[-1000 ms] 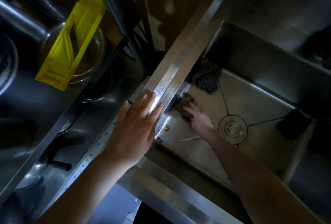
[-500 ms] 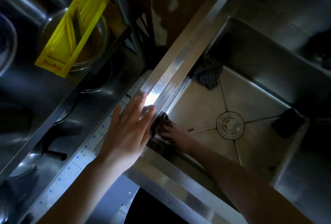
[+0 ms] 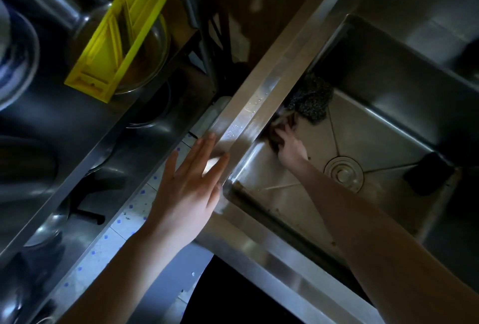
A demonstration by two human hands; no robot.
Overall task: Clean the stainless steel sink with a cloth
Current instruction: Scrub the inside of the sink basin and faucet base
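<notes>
Left hand lies flat, fingers straight, holding nothing, fingertips on the sink rim. Left of it, a steel shelf bears a yellow slicer. Lighting is dim. The rim runs diagonally away and rightward from this hand. Right hand, arm extended into the basin, curls its fingers on the bunched dark cloth at the left wall; the cloth's long axis cannot be told. Beyond this hand: scourer. Right of it: drain, black sponge.

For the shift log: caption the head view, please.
Right hand holds a dark cloth inside the sink, near a steel scourer; left hand rests flat on the rim.
</notes>
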